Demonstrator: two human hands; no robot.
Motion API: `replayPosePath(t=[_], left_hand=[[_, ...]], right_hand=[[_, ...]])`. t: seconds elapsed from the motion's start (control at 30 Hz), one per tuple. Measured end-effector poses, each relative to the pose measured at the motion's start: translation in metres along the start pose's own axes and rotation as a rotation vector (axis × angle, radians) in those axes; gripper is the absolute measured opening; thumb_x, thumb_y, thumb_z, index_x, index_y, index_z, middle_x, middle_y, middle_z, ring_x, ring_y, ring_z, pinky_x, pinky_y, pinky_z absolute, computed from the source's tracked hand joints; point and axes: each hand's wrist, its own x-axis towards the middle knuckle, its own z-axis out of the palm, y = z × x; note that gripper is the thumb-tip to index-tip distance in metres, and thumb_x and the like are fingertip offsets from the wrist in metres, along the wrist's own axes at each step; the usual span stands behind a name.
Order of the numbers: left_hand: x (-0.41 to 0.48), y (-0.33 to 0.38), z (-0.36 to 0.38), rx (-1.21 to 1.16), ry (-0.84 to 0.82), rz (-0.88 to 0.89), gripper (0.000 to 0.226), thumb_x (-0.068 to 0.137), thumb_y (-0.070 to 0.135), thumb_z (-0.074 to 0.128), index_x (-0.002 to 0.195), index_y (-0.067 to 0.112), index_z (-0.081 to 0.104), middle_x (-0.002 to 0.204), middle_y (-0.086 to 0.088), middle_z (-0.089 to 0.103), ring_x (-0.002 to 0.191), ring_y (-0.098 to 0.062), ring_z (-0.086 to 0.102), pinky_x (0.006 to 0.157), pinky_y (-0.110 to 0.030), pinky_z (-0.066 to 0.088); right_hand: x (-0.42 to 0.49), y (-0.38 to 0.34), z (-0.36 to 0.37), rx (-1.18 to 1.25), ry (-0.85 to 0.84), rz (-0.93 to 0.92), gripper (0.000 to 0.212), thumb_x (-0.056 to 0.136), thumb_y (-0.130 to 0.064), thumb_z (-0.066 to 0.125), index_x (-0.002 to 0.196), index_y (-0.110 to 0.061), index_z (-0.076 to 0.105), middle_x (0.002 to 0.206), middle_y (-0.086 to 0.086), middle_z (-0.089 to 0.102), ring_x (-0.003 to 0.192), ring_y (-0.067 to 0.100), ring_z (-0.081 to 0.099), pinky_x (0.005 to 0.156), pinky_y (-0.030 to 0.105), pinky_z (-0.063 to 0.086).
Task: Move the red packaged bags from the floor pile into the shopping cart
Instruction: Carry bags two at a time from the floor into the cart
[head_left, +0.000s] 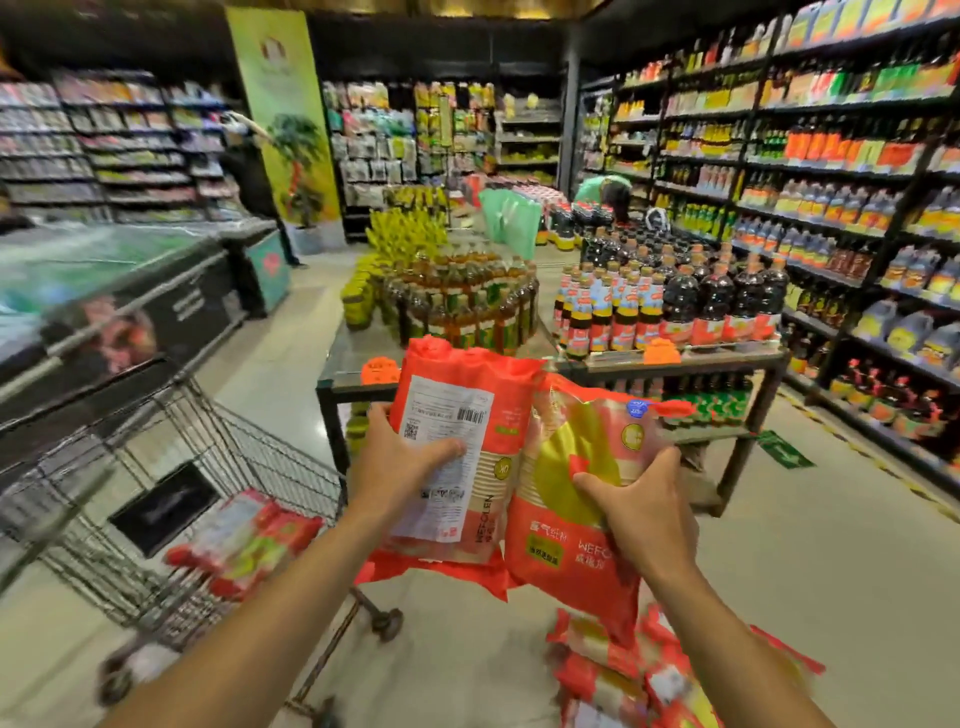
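I hold two red packaged bags up at chest height, side by side. My left hand (400, 462) grips the left bag (457, 395), whose white label faces me. My right hand (641, 496) grips the right bag (566, 525), which shows a yellow patch. The wire shopping cart (171, 431) stands to the left and has a few red bags (244, 545) lying inside. The floor pile of red bags (649, 670) lies at the bottom right, below my right forearm.
A metal display table (675, 364) loaded with bottles stands straight ahead. A long freezer case (104, 291) runs along the left, stocked shelves (831, 182) along the right. Two people stand far back in the aisles.
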Motion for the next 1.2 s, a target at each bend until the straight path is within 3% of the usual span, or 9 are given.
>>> replayPosePath(t=[0.1,0.33,0.43,0.53,0.63,0.77,1.0,1.2], left_hand=[[0.000,-0.032,-0.057,0.018,0.086,-0.041,0.079,0.059,0.053,0.090,0.117,0.028,0.042,0.102,0.012,0.067,0.094,-0.017,0.068,0.086,-0.045,0.056],[-0.001,-0.110,-0.191,0.006,0.238,-0.127,0.080,0.058,0.056,0.089,0.117,0.029,0.041,0.101,0.013,0.068,0.090,-0.015,0.069,0.083,-0.045,0.059],[0.004,-0.148,-0.248,0.015,0.291,-0.138,0.078,0.061,0.054,0.089,0.116,0.026,0.042,0.098,0.013,0.067,0.090,-0.017,0.069,0.077,-0.039,0.058],[0.009,-0.182,-0.305,0.040,0.331,-0.170,0.070,0.068,0.047,0.090,0.114,0.021,0.043,0.097,0.011,0.064,0.087,-0.018,0.066,0.061,-0.026,0.043],[0.015,-0.219,-0.355,0.055,0.361,-0.187,0.070,0.066,0.049,0.090,0.113,0.023,0.044,0.100,0.009,0.066,0.086,-0.017,0.066,0.063,-0.027,0.043],[0.021,-0.253,-0.402,0.060,0.386,-0.219,0.069,0.065,0.050,0.090,0.111,0.029,0.042,0.102,0.010,0.066,0.090,-0.018,0.068,0.082,-0.041,0.055],[0.054,-0.300,-0.448,0.048,0.387,-0.259,0.078,0.053,0.062,0.083,0.112,0.035,0.038,0.105,0.011,0.067,0.093,-0.021,0.069,0.087,-0.048,0.056],[0.109,-0.327,-0.450,0.058,0.387,-0.272,0.074,0.061,0.049,0.092,0.113,0.028,0.044,0.096,0.015,0.063,0.090,-0.019,0.068,0.086,-0.046,0.055]], right_hand=[[-0.019,-0.035,0.040,0.019,-0.095,-0.078,0.084,0.060,-0.063,0.082,0.118,-0.020,0.038,0.123,0.006,0.062,0.114,0.036,0.061,0.089,0.051,0.052],[-0.090,-0.115,0.141,0.017,-0.245,-0.208,0.080,0.066,-0.061,0.084,0.119,-0.023,0.037,0.123,0.001,0.061,0.111,0.032,0.062,0.087,0.049,0.052],[-0.130,-0.150,0.187,0.015,-0.288,-0.249,0.082,0.064,-0.064,0.083,0.119,-0.025,0.036,0.123,0.001,0.061,0.112,0.031,0.062,0.088,0.050,0.052],[-0.170,-0.183,0.231,0.002,-0.316,-0.278,0.080,0.063,-0.066,0.082,0.115,-0.027,0.035,0.120,0.000,0.061,0.109,0.030,0.063,0.086,0.049,0.053],[-0.205,-0.214,0.272,-0.025,-0.335,-0.299,0.079,0.066,-0.064,0.083,0.116,-0.024,0.037,0.119,0.000,0.061,0.108,0.030,0.063,0.085,0.047,0.052],[-0.237,-0.243,0.313,-0.026,-0.350,-0.326,0.082,0.066,-0.063,0.084,0.120,-0.022,0.038,0.120,0.001,0.061,0.108,0.029,0.062,0.086,0.048,0.053],[-0.256,-0.276,0.377,-0.072,-0.379,-0.318,0.084,0.059,-0.074,0.077,0.114,-0.028,0.033,0.120,-0.002,0.063,0.106,0.028,0.065,0.085,0.051,0.055],[-0.227,-0.292,0.432,-0.048,-0.404,-0.321,0.082,0.066,-0.060,0.084,0.122,-0.021,0.039,0.120,0.000,0.063,0.107,0.028,0.063,0.083,0.044,0.051]])
